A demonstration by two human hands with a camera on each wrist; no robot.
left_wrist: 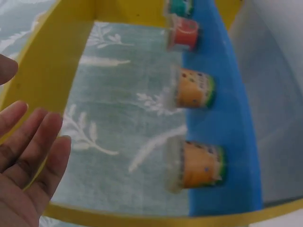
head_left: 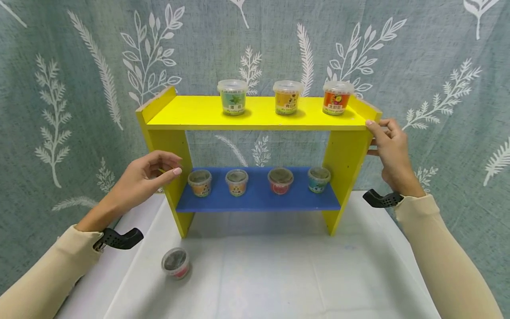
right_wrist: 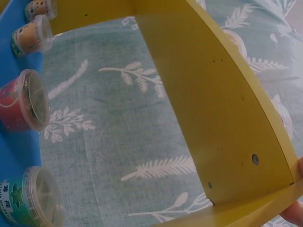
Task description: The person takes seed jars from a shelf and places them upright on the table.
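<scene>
A small two-tier shelf, its top board [head_left: 255, 116] and sides yellow and its lower board [head_left: 259, 202] blue, stands on the white cloth. My right hand [head_left: 392, 150] grips its upper right corner, thumb at the front edge and fingers round the outer side. Beside the left side panel [head_left: 171, 155], my left hand [head_left: 149, 175] hovers with loosely bent fingers and nothing in them. Three lidded cups stand on top: green [head_left: 233, 98], yellow [head_left: 287, 98] and orange-red [head_left: 336, 99]. Several more sit on the blue board, including a red cup [head_left: 280, 180] and a teal cup [head_left: 318, 180].
Another lidded cup [head_left: 175, 263], reddish at its base, stands on the white table cloth [head_left: 259, 274] in front of the shelf's left side. A grey-green curtain [head_left: 87, 146] with white leaf prints hangs behind and shows through the shelf's open back.
</scene>
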